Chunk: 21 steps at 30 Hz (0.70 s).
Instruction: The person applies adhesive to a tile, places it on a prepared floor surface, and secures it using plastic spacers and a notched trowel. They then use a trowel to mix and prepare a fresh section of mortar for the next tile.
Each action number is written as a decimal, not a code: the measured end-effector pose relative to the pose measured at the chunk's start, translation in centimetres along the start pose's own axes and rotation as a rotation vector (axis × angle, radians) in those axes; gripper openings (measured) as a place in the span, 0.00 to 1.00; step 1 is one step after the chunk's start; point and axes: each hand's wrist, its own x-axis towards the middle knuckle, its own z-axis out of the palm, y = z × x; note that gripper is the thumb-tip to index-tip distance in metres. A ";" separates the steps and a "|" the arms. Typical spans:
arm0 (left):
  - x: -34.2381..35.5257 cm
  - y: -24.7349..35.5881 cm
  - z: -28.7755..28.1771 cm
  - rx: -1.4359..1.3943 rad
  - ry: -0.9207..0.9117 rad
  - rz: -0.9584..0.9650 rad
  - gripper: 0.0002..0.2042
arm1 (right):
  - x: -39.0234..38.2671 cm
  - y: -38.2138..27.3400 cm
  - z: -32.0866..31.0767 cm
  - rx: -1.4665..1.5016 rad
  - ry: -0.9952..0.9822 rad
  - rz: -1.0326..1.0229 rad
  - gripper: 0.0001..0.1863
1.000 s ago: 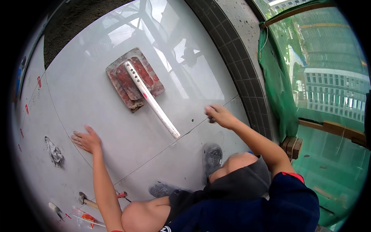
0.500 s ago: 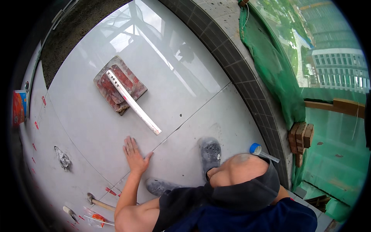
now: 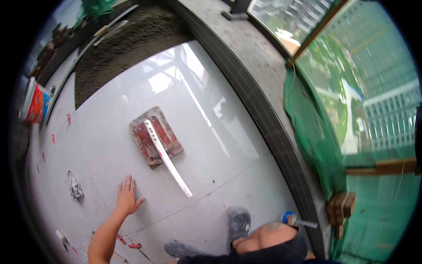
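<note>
My left hand (image 3: 126,198) rests palm-down on the pale glossy floor tiles (image 3: 101,145), its fingers extended. It is left of and below a scuffed red, grey-edged block (image 3: 171,143) that carries a silver bar (image 3: 176,174) with holes. Left of my hand lie a crumpled pale cloth (image 3: 75,187) and small red clips (image 3: 52,138). My right hand is hidden behind my body and bent knee. Beside that knee are a blue tape roll (image 3: 288,216) and a metal rule (image 3: 306,224). My shoes (image 3: 238,223) stand on the tile.
At the upper left are a rough mortar bed (image 3: 118,44) and a white bucket (image 3: 36,103) with orange-blue label. A tiled ledge (image 3: 239,48) runs along the right, beside green netting (image 3: 307,141), glazing and stacked bricks (image 3: 338,207). Several tools (image 3: 62,237) lie at lower left.
My view has shifted up toward the mortar bed and bucket. My left hand is on the tile nearer the block than a second ago. My right hand has dropped out of sight behind my knee.
</note>
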 end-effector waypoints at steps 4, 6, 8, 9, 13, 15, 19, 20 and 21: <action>3.6 -2.3 2.1 -0.078 0.306 -0.239 0.39 | -8.5 -15.1 8.6 -0.126 -0.376 -0.314 0.38; 7.9 -0.8 4.7 -0.115 0.553 -0.396 0.36 | -11.8 -25.6 14.7 -0.144 -0.595 -0.570 0.36; 9.7 1.8 4.8 -0.170 0.669 -0.580 0.34 | -13.0 -33.7 21.9 -0.269 -0.711 -0.778 0.37; 10.5 2.6 5.2 -0.202 0.724 -0.678 0.33 | -13.8 -37.4 26.3 -0.244 -0.775 -0.913 0.38; 13.3 5.2 5.3 -0.219 0.786 -0.989 0.30 | -13.9 -49.0 43.0 -0.310 -0.867 -1.091 0.52; 14.4 6.4 4.2 -0.244 0.800 -0.983 0.29 | -11.7 -54.0 51.2 -0.281 -0.721 -1.235 0.48; 12.8 5.6 3.7 -0.235 0.782 -1.000 0.29 | -15.8 -61.8 61.8 -0.345 -0.558 -1.237 0.44; 12.8 5.7 3.6 -0.241 0.778 -1.000 0.28 | -15.7 -63.1 63.7 -0.381 -0.508 -1.225 0.45; 12.8 5.6 3.6 -0.247 0.777 -0.994 0.28 | -15.6 -64.2 65.4 -0.414 -0.452 -1.212 0.47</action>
